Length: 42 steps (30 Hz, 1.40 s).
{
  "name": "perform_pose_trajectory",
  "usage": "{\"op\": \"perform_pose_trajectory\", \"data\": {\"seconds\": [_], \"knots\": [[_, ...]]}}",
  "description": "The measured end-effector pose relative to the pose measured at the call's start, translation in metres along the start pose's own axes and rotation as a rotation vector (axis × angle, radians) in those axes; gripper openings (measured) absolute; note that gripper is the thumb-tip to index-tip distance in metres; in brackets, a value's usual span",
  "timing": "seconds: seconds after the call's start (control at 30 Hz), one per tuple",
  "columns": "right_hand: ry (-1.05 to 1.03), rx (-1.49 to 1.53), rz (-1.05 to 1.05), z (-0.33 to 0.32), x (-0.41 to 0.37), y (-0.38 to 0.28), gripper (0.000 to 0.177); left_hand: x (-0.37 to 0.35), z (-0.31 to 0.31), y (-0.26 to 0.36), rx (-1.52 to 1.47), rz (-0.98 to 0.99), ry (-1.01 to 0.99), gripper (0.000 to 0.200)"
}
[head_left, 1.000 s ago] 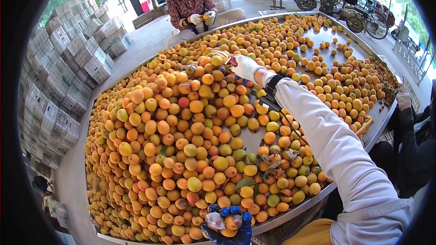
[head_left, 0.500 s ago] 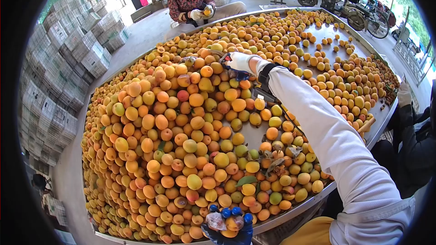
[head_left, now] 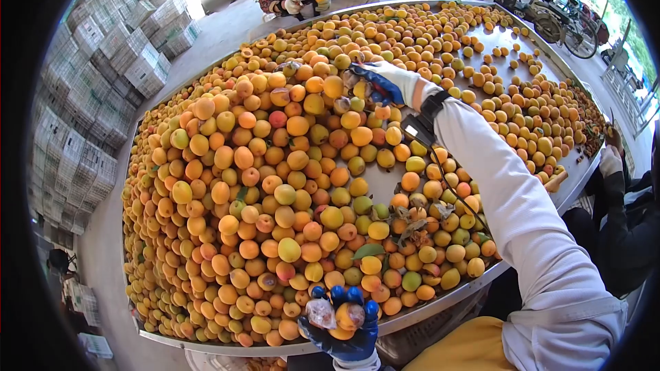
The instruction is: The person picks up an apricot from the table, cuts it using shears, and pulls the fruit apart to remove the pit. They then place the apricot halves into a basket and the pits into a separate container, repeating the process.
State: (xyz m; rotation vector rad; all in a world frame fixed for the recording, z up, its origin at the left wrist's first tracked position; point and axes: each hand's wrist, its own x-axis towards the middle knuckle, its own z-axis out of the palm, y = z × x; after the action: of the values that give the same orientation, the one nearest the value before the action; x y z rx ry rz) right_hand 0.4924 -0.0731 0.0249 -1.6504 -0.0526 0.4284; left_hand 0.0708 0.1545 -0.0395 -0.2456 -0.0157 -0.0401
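My left hand (head_left: 340,326), in a blue-coated glove, is palm up at the table's near edge, its fingers curled round several fruits. One is a pale mouldy apricot (head_left: 321,314); another is orange with a brown patch. My right hand (head_left: 385,86), in a white and blue glove, reaches across the pile, its fingers round a brownish, spoiled-looking apricot (head_left: 360,88). Apricots (head_left: 234,158) in orange, yellow and green lie heaped around both hands. Dry leaves (head_left: 412,227) and a green leaf (head_left: 369,251) rest among them.
The metal table rim (head_left: 440,298) runs along the near side. Across the table a person's gloved hands (head_left: 307,4) hold a fruit. Another person's gloved hand (head_left: 610,161) is at the right. Stacked crates (head_left: 75,130) stand left; bicycles (head_left: 577,31) are behind.
My right hand has turned, its fingers now round a brownish apricot. My left hand has risen a little with its fruits. The view has shifted slightly.
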Motion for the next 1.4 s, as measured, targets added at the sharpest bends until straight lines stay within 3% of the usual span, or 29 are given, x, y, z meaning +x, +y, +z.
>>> {"op": "perform_pose_trajectory", "data": {"seconds": [0.07,0.2,0.27,0.33,0.37,0.4,0.47,0.53,0.6,0.67,0.83,1.07,1.13,1.23,1.27,1.33,1.4], "knots": [[0.019,0.011,-0.006,0.007,-0.03,0.003,0.04,-0.005,-0.001,-0.005,-0.072,0.041,0.13,0.066],[-0.275,0.116,-0.081,0.021,-0.124,0.009,0.04,0.002,0.001,-0.024,-0.059,-0.023,0.112,0.062],[-0.181,0.187,0.027,0.039,-0.184,0.011,0.039,0.008,-0.001,-0.041,0.083,-0.042,0.101,0.059],[-0.24,0.133,-0.183,0.049,-0.226,0.027,0.038,0.011,0.003,-0.065,0.204,-0.086,0.111,0.059],[-0.211,0.062,-0.137,0.05,-0.248,0.028,0.034,0.01,0.0,-0.076,0.265,-0.1,0.124,0.059],[-0.222,0.064,-0.036,0.052,-0.282,0.014,0.032,0.008,-0.005,-0.085,0.239,-0.13,0.115,0.072],[-0.2,-0.037,-0.025,0.053,-0.319,0.019,0.029,0.002,-0.011,-0.104,0.351,-0.163,0.173,0.069],[-0.109,-0.327,-0.348,0.049,-0.344,0.037,0.028,-0.01,-0.009,-0.126,0.502,-0.153,0.219,0.065],[0.005,-0.693,-0.418,0.041,-0.377,0.04,0.032,-0.017,-0.022,-0.139,0.478,-0.141,0.253,0.063],[0.037,-0.866,-0.397,0.037,-0.406,0.049,0.035,-0.026,-0.024,-0.157,0.495,-0.192,0.227,0.064],[0.072,-0.909,-0.382,0.02,-0.453,0.058,0.046,-0.048,-0.043,-0.176,0.448,-0.312,0.199,0.068],[0.07,-0.838,-0.466,0.014,-0.461,0.036,0.045,-0.053,-0.034,-0.177,0.501,-0.364,0.153,0.067],[0.045,-0.683,-0.504,0.018,-0.45,0.023,0.031,-0.048,-0.034,-0.168,0.438,-0.363,0.125,0.069],[0.15,-0.601,-0.608,0.025,-0.405,0.011,0.021,-0.039,-0.021,-0.155,0.3,-0.36,0.013,0.075],[0.124,-0.475,-0.492,0.026,-0.388,0.003,0.02,-0.039,-0.012,-0.15,0.296,-0.348,0.013,0.075],[0.123,-0.462,-0.504,0.025,-0.328,0.005,0.021,-0.036,-0.005,-0.135,0.366,-0.259,0.007,0.076],[0.142,-0.602,-0.502,0.023,-0.26,0.009,0.023,-0.036,-0.015,-0.11,0.335,-0.233,0.149,0.086]]}}
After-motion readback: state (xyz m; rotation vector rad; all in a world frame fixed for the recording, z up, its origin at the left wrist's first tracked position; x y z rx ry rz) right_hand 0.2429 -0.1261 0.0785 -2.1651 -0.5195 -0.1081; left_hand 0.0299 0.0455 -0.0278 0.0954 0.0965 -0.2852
